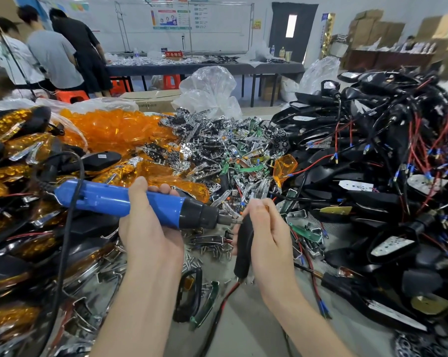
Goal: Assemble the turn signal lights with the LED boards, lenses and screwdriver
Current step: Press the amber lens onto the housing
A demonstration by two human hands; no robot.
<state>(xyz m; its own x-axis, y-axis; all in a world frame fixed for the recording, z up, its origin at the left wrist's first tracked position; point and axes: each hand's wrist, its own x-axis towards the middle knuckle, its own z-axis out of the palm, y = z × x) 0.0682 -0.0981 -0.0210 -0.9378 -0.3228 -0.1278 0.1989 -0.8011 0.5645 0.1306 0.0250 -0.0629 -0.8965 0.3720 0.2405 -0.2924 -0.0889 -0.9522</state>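
Observation:
My left hand [148,225] grips a blue and black electric screwdriver [109,199] lying sideways, its bit pointing right. The bit tip meets a black turn signal light [243,253] that my right hand [266,233] holds upright by its upper end; a bit of orange lens shows at my fingertips. Red and black wires hang from the light's stem. Loose orange lenses [114,127] are heaped at the back left. Chrome reflectors and green LED boards [217,145] are piled in the middle. Small screws [207,251] lie scattered under my hands.
Finished lights with orange lenses [14,155] are stacked at the left. Black housings with red and black wires [377,155] are heaped at the right. The screwdriver's black cord [63,253] runs down the left. Three people stand at a table at the back left [52,55].

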